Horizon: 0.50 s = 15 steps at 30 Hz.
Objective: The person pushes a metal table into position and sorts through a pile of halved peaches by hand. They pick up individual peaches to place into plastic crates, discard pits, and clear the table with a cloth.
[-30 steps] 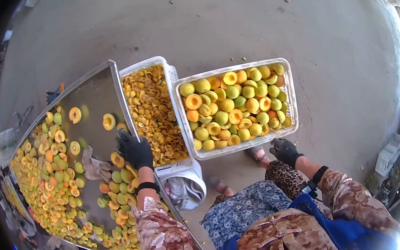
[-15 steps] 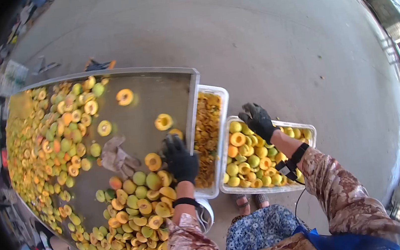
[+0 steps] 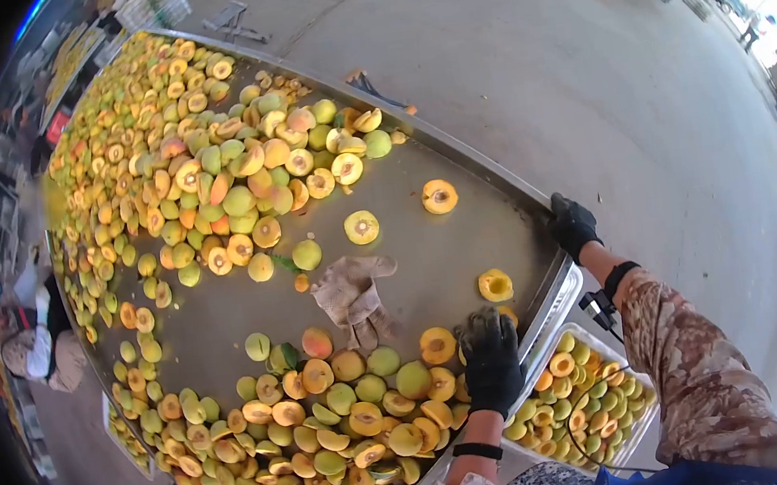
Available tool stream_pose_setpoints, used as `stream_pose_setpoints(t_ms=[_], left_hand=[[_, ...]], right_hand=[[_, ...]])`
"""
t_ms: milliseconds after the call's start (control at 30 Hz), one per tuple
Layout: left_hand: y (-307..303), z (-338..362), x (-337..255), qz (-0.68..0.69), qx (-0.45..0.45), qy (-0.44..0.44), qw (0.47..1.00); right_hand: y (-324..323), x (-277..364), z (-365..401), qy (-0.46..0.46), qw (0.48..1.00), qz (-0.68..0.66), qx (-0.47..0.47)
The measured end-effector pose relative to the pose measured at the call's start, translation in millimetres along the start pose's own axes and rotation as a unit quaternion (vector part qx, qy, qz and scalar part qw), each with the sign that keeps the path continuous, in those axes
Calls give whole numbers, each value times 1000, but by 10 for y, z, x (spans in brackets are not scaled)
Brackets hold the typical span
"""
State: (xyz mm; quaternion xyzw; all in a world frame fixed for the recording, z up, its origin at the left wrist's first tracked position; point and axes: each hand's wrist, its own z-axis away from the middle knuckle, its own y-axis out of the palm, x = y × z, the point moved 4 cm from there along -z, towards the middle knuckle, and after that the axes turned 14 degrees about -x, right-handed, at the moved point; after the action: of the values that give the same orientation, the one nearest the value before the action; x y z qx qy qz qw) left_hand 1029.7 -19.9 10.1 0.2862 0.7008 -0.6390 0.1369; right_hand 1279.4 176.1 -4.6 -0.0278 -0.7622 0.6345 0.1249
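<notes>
My left hand [image 3: 492, 358] wears a black glove and rests palm down on the metal table [image 3: 408, 240], at the edge of a heap of halved peaches [image 3: 333, 424]. A peach half [image 3: 437, 344] lies just left of its fingers and another peach half [image 3: 496, 285] sits just beyond them. My right hand [image 3: 571, 223], also in a black glove, grips the table's far rim [image 3: 539, 200]. A white crate of peach halves [image 3: 578, 403] stands on the floor under my right forearm.
A crumpled cloth glove [image 3: 353, 295] lies in the middle of the table. A large pile of peaches [image 3: 204, 158] covers the far left part. A person [image 3: 31, 335] is at the table's left edge. Bare concrete floor [image 3: 603, 90] stretches to the right.
The view has swung left over the table. My right hand left the crate of peaches and took hold of the table's rim. My left hand stays on the table by the heap.
</notes>
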Motion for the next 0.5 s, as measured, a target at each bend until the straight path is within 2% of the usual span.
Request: stream_pose_setpoints(t_ms=[200,267,333,433,500], left_hand=[[-43,-31,3,-12,-43,6,999],[-30,-10,6,35,-6,-25,999],[-43,-22,37,9,-15,-40,999],[-39,-36,-90,21,12,-63,998],[20,-29,-81,-119,-115,-152,974]], right_hand=[[84,-93,-33,19,999,-17,30],[119,-118,-18,-2,999,-26,24],[114,-87,-38,-12,999,-4,45],[176,-130,-32,-19,999,-39,33],[206,-133,-49,-13,997,-66,33]])
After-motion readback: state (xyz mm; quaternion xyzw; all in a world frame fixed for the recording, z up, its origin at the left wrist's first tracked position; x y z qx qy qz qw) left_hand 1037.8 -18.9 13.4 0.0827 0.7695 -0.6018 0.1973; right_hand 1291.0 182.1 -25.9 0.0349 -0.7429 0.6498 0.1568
